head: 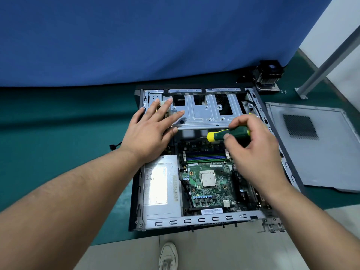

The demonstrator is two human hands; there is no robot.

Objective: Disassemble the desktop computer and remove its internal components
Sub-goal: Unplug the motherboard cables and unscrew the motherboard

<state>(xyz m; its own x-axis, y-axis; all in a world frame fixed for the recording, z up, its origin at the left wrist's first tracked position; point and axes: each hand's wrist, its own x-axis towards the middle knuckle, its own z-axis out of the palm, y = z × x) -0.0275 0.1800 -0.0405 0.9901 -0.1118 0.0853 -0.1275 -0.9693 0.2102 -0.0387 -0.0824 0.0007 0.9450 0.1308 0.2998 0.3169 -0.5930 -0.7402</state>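
Note:
An open desktop computer case [196, 220] lies flat on a green mat. Inside are a green motherboard [210, 193] with a bare CPU [208, 178], memory sticks [204, 156] and a silver power supply [161, 190] at the left. A metal drive cage [202, 112] spans the far end. My left hand [153, 129] rests with straight fingers on the cage's left part. My right hand [253, 147] grips a green and yellow screwdriver [228, 135] above the memory sticks, its yellow end pointing left under the cage edge.
The removed side panel [315, 145] lies right of the case. A CPU cooler with fan [269, 76] and small screws [283, 91] sit at the far right by a blue curtain [155, 39]. A metal post [327, 65] stands far right. A white shoe [168, 256] is below.

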